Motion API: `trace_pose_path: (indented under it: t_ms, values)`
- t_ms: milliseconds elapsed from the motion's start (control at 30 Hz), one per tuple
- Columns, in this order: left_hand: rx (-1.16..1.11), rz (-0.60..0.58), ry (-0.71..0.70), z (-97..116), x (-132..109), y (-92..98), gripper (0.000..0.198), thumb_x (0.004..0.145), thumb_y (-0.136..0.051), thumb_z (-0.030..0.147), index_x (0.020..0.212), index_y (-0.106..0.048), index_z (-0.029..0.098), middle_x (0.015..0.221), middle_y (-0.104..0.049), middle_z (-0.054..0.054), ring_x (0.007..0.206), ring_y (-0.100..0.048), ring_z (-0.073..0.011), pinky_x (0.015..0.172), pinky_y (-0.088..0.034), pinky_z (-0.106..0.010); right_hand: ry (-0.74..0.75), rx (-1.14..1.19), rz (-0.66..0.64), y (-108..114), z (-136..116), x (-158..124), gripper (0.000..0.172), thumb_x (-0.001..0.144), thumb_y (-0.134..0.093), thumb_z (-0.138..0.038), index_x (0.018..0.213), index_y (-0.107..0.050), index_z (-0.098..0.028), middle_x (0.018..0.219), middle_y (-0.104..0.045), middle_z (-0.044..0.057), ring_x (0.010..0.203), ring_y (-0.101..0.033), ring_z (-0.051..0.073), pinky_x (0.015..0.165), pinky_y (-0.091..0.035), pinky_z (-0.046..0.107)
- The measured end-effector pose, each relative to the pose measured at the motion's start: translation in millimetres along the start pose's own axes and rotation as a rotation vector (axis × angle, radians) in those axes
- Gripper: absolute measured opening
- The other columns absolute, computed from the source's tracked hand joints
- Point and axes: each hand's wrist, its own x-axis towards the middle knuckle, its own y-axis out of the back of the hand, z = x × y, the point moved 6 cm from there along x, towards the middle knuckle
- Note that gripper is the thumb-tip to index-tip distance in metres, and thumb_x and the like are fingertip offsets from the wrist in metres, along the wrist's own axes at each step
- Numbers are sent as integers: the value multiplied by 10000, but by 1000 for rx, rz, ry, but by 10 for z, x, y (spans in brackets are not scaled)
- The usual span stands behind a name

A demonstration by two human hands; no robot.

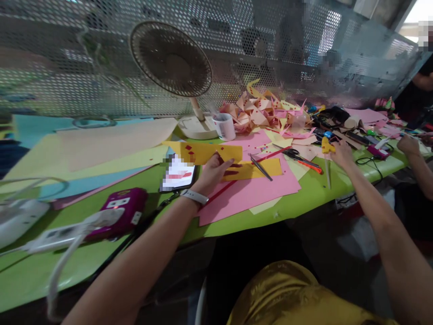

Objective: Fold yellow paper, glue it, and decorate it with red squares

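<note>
- Coloured sheets [111, 149] are stacked to the left of the pink sheet [248, 198], which is taken as the landmark.
- A purple power block [123, 210] is set well to its left, with a white plug fitted into it.
- A phone [177, 178] is placed just beside its left side, screen up.
- A fan [172, 58] is stood behind it, to the left.
- A red-marked yellow paper [203, 152] is held up over its left part by the left hand [214, 171], whose thumb and fingers are closed on the paper.
- Tweezers [260, 167] are laid over it, across a flat yellow strip [275, 168].
- Folded paper shapes [260, 113] are heaped behind it.
- Scissors [301, 157] are left beside its right side.
- A yellow-handled tool [327, 146] is gripped to its right by the curled fingers of the right hand [343, 152]; the tool's thin end is pointed downward.
- Another person's hand [407, 144] is seen well to its right.
</note>
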Motion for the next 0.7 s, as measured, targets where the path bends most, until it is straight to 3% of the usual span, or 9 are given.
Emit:
trace_pose_path:
  t_ms: [100,200,300,433,533,633,700]
  values:
    - [-7,-15,-18,-27,29,8,430,710,-815,262,1033,-537,197,1012,-731,-54,874,-761,-222,636,-629,-283,-120,209,177,80,65,52,413,820,-601,-165,1231,-636,-154,1227,-577,196,1179,-519,320,996,-423,439]
    - [-16,-29,-9,-62,45,11,415,731,-811,246,1052,-553,193,1024,-732,-64,858,-760,-214,601,-609,-252,-83,448,225,134,-217,135,299,786,-605,-184,1083,-625,-168,1152,-605,143,1121,-527,288,975,-430,415]
    - [-39,-37,22,-94,48,8,290,779,-777,223,1000,-600,164,978,-735,-80,820,-754,-197,584,-593,-230,22,954,114,137,-826,157,211,763,-603,-221,968,-569,-183,976,-630,74,936,-539,232,905,-445,379]
    - [-113,-19,19,-91,40,10,250,773,-790,198,951,-621,152,963,-743,-73,805,-746,-169,665,-606,-241,201,1111,-52,154,-1798,72,204,794,-567,-270,986,-562,-202,968,-655,29,845,-552,171,798,-474,303]
    - [-158,4,-16,-65,36,23,319,740,-829,211,968,-611,167,978,-749,-54,820,-752,-165,718,-610,-253,306,1148,-162,160,-2364,-7,167,794,-590,-334,903,-587,-206,820,-633,2,745,-535,157,702,-468,290]
    - [-171,1,-28,-58,39,32,339,741,-840,235,973,-601,170,975,-753,-56,803,-758,-170,709,-608,-254,429,1195,-228,258,-2664,-196,218,795,-616,-398,927,-593,-225,764,-599,-10,707,-528,163,635,-452,292]
    - [-187,-1,-22,-63,44,39,341,740,-841,233,965,-595,165,969,-755,-64,776,-761,-173,702,-612,-260,503,1188,-237,393,-2642,-446,269,787,-658,-441,963,-600,-246,775,-598,-6,734,-541,180,616,-443,299]
